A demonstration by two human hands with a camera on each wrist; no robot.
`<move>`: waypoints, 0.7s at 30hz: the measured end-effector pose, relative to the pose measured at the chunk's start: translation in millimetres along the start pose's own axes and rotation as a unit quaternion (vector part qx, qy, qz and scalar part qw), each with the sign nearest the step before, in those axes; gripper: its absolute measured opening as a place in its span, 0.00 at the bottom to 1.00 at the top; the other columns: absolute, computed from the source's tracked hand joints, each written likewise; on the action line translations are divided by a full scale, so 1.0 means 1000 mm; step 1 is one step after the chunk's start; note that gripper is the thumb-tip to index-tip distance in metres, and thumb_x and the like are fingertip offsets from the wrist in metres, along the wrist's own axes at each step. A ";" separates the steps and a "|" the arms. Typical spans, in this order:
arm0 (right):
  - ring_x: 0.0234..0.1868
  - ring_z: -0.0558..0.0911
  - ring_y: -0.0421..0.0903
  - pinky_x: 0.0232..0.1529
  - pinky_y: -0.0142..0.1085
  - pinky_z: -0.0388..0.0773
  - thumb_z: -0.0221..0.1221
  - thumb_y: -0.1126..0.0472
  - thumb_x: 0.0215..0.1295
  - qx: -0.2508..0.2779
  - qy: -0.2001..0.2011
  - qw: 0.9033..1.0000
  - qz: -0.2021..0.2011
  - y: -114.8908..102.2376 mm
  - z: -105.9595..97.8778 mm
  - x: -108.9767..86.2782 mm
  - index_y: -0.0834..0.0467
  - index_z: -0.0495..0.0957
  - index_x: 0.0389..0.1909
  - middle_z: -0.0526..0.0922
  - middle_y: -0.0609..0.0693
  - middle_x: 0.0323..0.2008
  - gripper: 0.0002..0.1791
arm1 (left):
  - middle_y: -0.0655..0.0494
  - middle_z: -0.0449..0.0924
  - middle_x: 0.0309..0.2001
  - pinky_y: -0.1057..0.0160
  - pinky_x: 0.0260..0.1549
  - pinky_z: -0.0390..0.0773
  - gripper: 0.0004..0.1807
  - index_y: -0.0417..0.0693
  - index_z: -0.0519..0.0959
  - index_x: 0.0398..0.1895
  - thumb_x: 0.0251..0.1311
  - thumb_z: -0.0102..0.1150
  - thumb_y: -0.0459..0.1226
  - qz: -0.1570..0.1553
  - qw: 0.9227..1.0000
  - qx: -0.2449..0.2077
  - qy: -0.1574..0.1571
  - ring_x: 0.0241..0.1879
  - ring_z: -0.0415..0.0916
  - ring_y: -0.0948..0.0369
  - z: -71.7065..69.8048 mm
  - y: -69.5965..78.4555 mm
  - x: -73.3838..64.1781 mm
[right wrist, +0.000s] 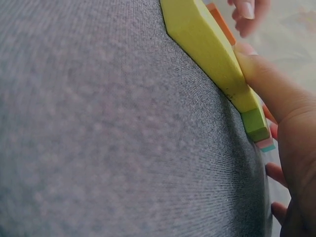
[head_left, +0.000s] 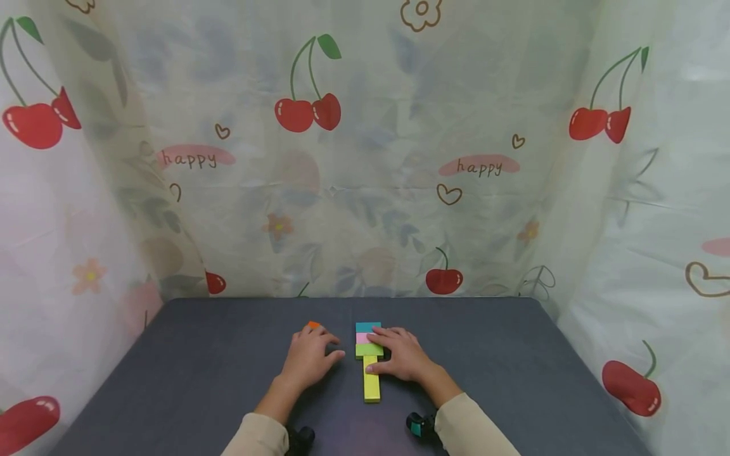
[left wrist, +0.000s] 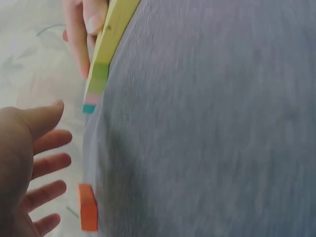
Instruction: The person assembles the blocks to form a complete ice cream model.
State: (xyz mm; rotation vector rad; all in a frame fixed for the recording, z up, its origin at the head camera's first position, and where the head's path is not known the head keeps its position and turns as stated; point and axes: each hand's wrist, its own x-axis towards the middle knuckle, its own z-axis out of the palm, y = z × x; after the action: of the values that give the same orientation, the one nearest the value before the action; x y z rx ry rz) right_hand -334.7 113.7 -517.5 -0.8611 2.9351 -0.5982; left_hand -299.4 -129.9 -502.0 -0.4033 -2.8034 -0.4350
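Note:
On the dark table, a teal block [head_left: 365,327], a pink block [head_left: 362,338] and a green block [head_left: 368,349] lie in a stack-like row, one nearer than the other. From the green one a long yellow block [head_left: 372,387] runs toward the person. My right hand [head_left: 406,356] lies over the row's right side, its thumb touching the yellow block and its fingertips at the pink and green blocks. To the left, my left hand [head_left: 310,358] hovers with fingers spread and nothing in them. Just beyond it sits an orange block [left wrist: 88,210], partly hidden in the head view.
The dark cloth-covered table [head_left: 199,361] ends at a patterned curtain [head_left: 371,221] at the back and both sides. Black straps or devices [head_left: 421,425] sit at both wrists, by the beige sleeves [head_left: 473,427].

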 end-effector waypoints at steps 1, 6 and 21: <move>0.68 0.62 0.54 0.65 0.59 0.53 0.61 0.29 0.53 0.002 -0.001 1.000 0.000 0.000 0.000 0.000 0.44 0.67 0.71 0.63 0.45 0.71 0.45 | 0.57 0.78 0.43 0.43 0.51 0.66 0.16 0.56 0.86 0.42 0.56 0.67 0.53 -0.006 1.000 0.007 0.007 0.47 0.70 0.51 -0.002 -0.003 -0.001; 0.67 0.61 0.54 0.64 0.60 0.53 0.62 0.30 0.53 0.008 -0.003 1.000 0.000 0.000 0.000 0.000 0.45 0.67 0.71 0.63 0.46 0.71 0.45 | 0.53 0.78 0.44 0.41 0.53 0.61 0.16 0.55 0.86 0.41 0.54 0.69 0.52 -0.050 0.998 0.016 0.032 0.46 0.68 0.49 -0.007 -0.015 -0.004; 0.68 0.61 0.54 0.65 0.59 0.53 0.62 0.30 0.54 0.012 -0.001 1.000 -0.001 0.001 0.000 0.000 0.45 0.66 0.71 0.62 0.45 0.72 0.45 | 0.48 0.79 0.46 0.33 0.54 0.51 0.21 0.48 0.86 0.44 0.54 0.69 0.52 -0.132 0.990 0.052 -0.010 0.49 0.67 0.42 -0.014 -0.022 -0.008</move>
State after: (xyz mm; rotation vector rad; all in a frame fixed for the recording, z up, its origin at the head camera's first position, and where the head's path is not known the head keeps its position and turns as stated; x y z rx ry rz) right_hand -335.0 115.0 -517.8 -0.8627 2.9205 -0.6303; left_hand -296.1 -156.2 -497.2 -0.0137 -2.8934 -0.3380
